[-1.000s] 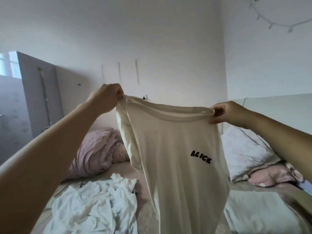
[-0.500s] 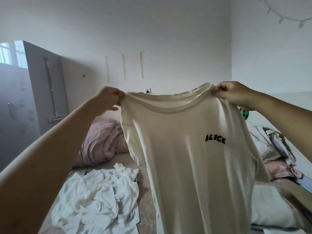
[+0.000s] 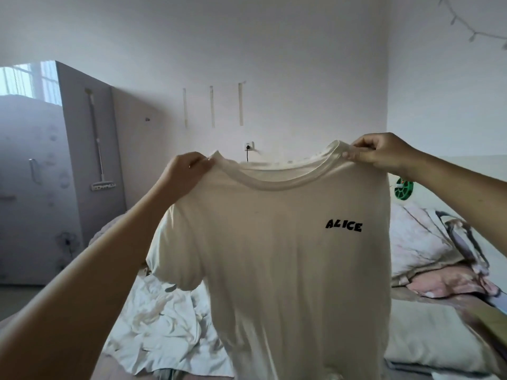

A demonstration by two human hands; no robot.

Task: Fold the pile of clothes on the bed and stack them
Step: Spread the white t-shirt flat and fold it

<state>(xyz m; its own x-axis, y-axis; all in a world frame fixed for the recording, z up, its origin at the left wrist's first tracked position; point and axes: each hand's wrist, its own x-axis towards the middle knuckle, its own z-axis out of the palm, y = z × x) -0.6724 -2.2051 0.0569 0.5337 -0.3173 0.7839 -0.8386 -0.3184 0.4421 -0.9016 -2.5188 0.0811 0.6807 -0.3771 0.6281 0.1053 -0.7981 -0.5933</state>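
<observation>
White-walled bedroom, bed [image 3: 142, 371] with crumpled white clothes [image 3: 164, 325], both hands' fingers [image 3: 354, 154] pinching cream T-shirt [image 3: 274, 256]

A tall grey wardrobe [image 3: 90, 160] stands against the left wall, a white long-handled mop [image 3: 98, 149] hanging on its side. Three pale tape strips [image 3: 212, 106] mark the back wall above a white socket [image 3: 249, 146] (a black cable hangs from it). A green round reel [image 3: 403, 190] sits by the right wall, string lights [image 3: 472, 31] above.
</observation>
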